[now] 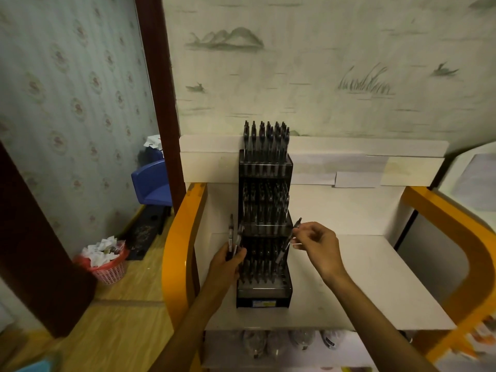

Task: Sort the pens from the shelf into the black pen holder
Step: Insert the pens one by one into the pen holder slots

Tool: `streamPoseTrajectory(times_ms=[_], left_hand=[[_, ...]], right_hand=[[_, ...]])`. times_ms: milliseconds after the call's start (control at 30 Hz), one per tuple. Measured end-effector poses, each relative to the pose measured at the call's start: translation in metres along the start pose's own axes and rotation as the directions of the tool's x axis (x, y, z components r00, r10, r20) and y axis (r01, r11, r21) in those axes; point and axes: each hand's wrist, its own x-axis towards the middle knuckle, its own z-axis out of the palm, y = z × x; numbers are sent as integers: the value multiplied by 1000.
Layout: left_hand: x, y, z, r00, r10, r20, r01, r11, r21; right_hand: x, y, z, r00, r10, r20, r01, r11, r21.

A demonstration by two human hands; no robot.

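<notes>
Left hand (228, 260): fingers curled round a few upright pens (233, 238)
Right hand (318, 244): fingers pinching one pen (290, 238) beside the black pen holder (264, 294)

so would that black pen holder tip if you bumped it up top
Probably, if pushed hard. The pen holder is tall and narrow with three stepped tiers, and pens fill the top tier, so weight sits high. Its base looks wider toward the front, so a sideways knock seems riskier than a backward one.

I count one black pen holder (264, 232) with three tiers of pens, too many to number. My left grip (228, 261) holds two or three pens (233, 237); my right grip (316, 245) pinches one pen (288, 244).
</notes>
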Motion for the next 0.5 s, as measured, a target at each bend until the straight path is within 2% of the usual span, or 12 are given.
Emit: streamPoseTrajectory(times_ms=[100,167,367,433,500], left_hand=[[-2,2,-7,1000,-3,-22,5,999,54],[-3,5,-9,999,-1,-32,4,996,89],[-10,11,-9,993,110,-42,-101,980,172],[-10,13,-10,995,88,-52,-80,985,150],[-7,13,-12,998,0,-66,6,995,95]], right_hand=[[-2,9,-3,993,-115,17,116,968,-223],[-3,14,-2,989,-142,39,147,941,-305],[-6,26,3,983,-150,105,181,887,-424],[-7,30,4,978,-163,131,206,864,-459],[-6,33,4,976,-169,136,214,854,-473]])
